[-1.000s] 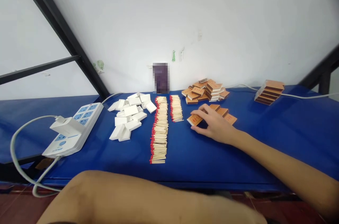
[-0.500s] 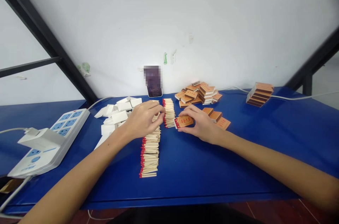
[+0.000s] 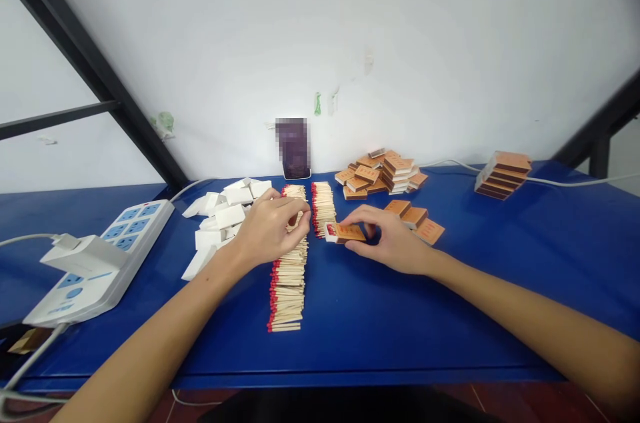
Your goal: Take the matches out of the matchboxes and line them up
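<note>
My right hand holds an orange matchbox between thumb and fingers, low over the blue table. Its white tray sticks out a little at the left end, and red match heads show inside. My left hand has thumb and forefinger pinched together above a long row of matches; whatever is in the pinch is too small to make out. That hand hides the middle of the row. A shorter row of matches lies between my hands, red heads to the left, close to the held box.
Several white box pieces are heaped at left, beside a power strip with a plugged-in adapter. A phone leans on the wall. Orange matchboxes form a pile, a smaller group and a stack near a cable.
The matchbox in my right hand has tipped so that its label faces less upward, and it is slightly closer to the short match row. My left hand stays pinched above the long row.
</note>
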Tool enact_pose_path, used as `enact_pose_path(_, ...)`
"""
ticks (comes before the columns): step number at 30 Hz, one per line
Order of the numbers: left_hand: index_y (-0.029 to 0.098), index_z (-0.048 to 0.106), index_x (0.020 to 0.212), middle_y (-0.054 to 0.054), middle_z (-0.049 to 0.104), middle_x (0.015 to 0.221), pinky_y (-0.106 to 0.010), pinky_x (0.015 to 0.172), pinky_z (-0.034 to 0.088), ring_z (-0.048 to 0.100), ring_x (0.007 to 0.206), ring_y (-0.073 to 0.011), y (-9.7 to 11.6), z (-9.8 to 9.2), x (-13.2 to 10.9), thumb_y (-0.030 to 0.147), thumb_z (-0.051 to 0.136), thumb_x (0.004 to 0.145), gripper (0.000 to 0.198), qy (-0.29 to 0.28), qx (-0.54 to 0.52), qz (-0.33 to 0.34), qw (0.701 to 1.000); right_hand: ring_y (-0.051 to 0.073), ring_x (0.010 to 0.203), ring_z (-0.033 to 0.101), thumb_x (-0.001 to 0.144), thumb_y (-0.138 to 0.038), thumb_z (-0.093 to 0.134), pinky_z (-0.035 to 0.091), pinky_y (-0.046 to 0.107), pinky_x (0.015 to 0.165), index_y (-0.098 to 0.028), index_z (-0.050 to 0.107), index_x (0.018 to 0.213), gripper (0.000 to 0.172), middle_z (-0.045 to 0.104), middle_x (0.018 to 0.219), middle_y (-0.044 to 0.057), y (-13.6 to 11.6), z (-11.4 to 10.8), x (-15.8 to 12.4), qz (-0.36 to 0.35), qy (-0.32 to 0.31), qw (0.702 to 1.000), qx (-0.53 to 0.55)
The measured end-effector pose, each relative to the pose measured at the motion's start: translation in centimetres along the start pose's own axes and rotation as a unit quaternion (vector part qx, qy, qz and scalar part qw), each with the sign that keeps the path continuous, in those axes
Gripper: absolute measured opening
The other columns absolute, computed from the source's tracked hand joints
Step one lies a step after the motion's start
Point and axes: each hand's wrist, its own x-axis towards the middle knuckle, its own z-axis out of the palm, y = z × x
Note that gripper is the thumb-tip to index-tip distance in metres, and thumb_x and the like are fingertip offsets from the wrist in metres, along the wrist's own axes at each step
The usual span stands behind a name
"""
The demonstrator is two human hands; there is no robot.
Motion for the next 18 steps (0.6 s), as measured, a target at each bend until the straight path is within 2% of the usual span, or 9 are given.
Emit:
enact_pose_path(2, 0.016, 0.065, 0.084, 0.002, 0.065, 0.063, -0.031, 0.065, 0.04, 0.053, 0.053, -0.0111, -0.1, 0.2, -0.1, 0.021, 0.044, 0.098, 0.025, -0.006, 0.005, 0.017, 1.0, 0.015, 0.072, 0.06, 0.089, -0.032, 0.069, 0.046, 0.031, 0.066, -0.022, 0.071, 0.108, 0.021, 0.072, 0.103, 0.005, -0.3, -0.1, 0.0, 0.015, -0.034, 0.999, -0.008)
enact_pose_path(6, 0.017, 0.066, 0.083, 0.001, 0.065, 0.062, -0.029, 0.059, 0.041, 0.055, 0.053, -0.0123, -0.5, 0.1, -0.3, 0.023, 0.045, 0.097, 0.026, -0.009, 0.036, 0.036, 0.999, 0.02, 0.085, 0.067, 0.091, -0.035, 0.067, 0.043, 0.037, 0.079, -0.023, 0.074, 0.105, 0.02, 0.077, 0.105, 0.005, -0.6, 0.1, -0.2, 0.001, -0.059, 0.995, -0.075)
enact_pose_path(11, 0.017, 0.068, 0.085, -0.001, 0.066, 0.066, -0.027, 0.055, 0.04, 0.058, 0.056, -0.0138, -0.6, -0.2, -0.3, 0.025, 0.045, 0.098, 0.027, -0.003, 0.05, 0.03, 0.998, 0.018, 0.069, 0.062, 0.095, -0.038, 0.061, 0.044, 0.037, 0.075, -0.024, 0.076, 0.099, 0.02, 0.076, 0.084, 0.003, -1.0, -0.1, -0.4, -0.034, -0.06, 0.988, -0.135)
enact_pose_path(15, 0.017, 0.067, 0.086, -0.003, 0.067, 0.074, -0.029, 0.059, 0.043, 0.06, 0.066, -0.0158, -0.3, -0.3, -0.1, 0.023, 0.045, 0.098, 0.026, -0.024, 0.043, 0.043, 0.998, 0.019, 0.082, 0.066, 0.102, -0.033, 0.051, 0.049, 0.032, 0.074, -0.022, 0.072, 0.108, 0.024, 0.073, 0.093, 0.005, -0.9, -0.4, 0.3, -0.044, -0.102, 0.99, -0.088)
enact_pose_path(18, 0.016, 0.068, 0.093, -0.005, 0.067, 0.081, -0.031, 0.065, 0.045, 0.06, 0.075, -0.0184, 0.0, -0.2, 0.1, 0.024, 0.045, 0.098, 0.026, -0.055, 0.053, 0.036, 0.996, 0.02, 0.091, 0.066, 0.105, -0.032, 0.043, 0.051, 0.032, 0.078, -0.021, 0.069, 0.114, 0.029, 0.068, 0.099, 0.007, 0.0, 0.0, 1.2, -0.045, -0.088, 0.991, -0.09)
